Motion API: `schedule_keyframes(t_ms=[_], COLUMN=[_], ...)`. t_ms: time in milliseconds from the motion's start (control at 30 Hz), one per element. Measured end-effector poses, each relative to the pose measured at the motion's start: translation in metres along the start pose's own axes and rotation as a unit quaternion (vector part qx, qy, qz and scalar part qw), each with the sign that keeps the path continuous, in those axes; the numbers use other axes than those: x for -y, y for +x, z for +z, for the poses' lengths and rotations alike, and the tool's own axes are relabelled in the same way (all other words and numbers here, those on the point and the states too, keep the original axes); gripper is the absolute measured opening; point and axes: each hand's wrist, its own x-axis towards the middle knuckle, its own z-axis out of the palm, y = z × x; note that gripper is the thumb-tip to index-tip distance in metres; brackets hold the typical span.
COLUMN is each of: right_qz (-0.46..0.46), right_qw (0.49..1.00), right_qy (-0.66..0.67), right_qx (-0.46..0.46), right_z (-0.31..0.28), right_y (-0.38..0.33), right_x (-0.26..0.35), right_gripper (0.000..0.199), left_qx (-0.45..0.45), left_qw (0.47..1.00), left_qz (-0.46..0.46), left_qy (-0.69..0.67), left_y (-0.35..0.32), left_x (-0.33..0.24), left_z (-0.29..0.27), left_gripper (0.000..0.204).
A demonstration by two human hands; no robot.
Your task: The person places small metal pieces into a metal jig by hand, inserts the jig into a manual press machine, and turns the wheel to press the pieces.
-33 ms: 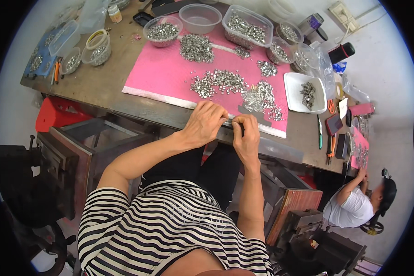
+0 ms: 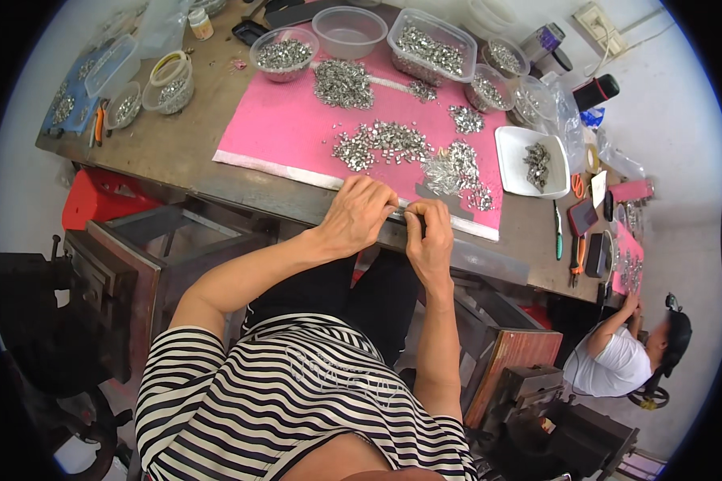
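Two hands, both mine, meet at the near edge of the pink mat (image 2: 273,120). Left hand (image 2: 354,212): fingers curled, thumb and fingertips drawn narrow in a pinch. Right hand (image 2: 431,234): likewise narrow, its fingertips facing the left ones. Between the two pinches, just at the mat's near edge, I hold a small grey piece (image 2: 399,210). Appearance: dull, darkish, slight; my fingertips cover most of it, so I cannot tell its full outline.

Stock on the mat, all silvery metal. Toward its far side, a dense mound (image 2: 343,85) of short bits, greyer in tone. Across its middle, a looser spread (image 2: 385,143) of blocky pieces with bright faces, some lying singly. Near its right edge, a glossy heap (image 2: 452,170) whose pieces look slimmer and paler; beyond that, a small cluster (image 2: 465,119). Individual shapes too small to resolve.

Just right of the mat: a white tray (image 2: 507,152) with darker grey pieces (image 2: 537,165) inside. At the mat's far edge: a rectangular clear tub (image 2: 391,42) and a round clear tub (image 2: 257,60), both bearing silvery bits. Further right of the mat: a green-handled tool (image 2: 558,240) and orange-handled pliers (image 2: 578,258).
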Motion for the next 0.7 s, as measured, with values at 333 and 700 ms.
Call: schedule_keyframes(t_ms=[333, 700], right_qz=[-0.059, 0.069], right_qw=[0.995, 0.992], right_qy=[-0.069, 0.054], right_qx=[-0.039, -0.09], right_z=[0.001, -0.003], right_y=[-0.002, -0.012], right_x=[0.005, 0.001], right_gripper=[0.016, 0.01], left_qx=[-0.007, 0.01], left_qw=[0.997, 0.998], left_qz=[0.047, 0.026], left_qy=[0.061, 0.048], left_y=[-0.001, -0.004], left_x=[0.002, -0.007], left_z=[0.001, -0.004], left_gripper=[0.013, 0.011])
